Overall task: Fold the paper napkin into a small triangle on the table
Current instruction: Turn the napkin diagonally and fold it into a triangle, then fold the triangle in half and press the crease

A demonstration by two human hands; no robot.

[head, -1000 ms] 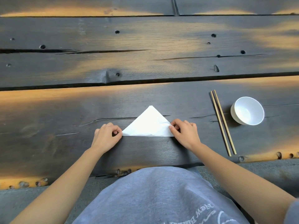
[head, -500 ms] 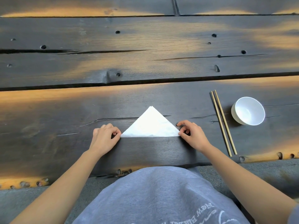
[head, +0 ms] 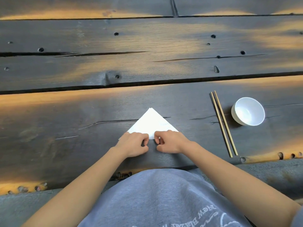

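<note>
A white paper napkin (head: 151,122) lies folded as a triangle on the dark wooden table (head: 65,128), its tip pointing away from me. My left hand (head: 134,143) and my right hand (head: 170,141) meet at the middle of its near folded edge. Both hands have curled fingers pressing on that edge and cover the two lower corners. Thumb and fingertips of each hand nearly touch one another. Whether the fingers pinch the paper or only press it flat is hidden.
A pair of wooden chopsticks (head: 223,123) lies to the right, pointing away from me. A white bowl (head: 248,111) stands just right of them. The table's near edge (head: 164,166) runs right in front of my grey shirt.
Both hands slid inward along the napkin's near edge, from its outer corners to the middle, where they now nearly touch. The napkin has stayed in place.
</note>
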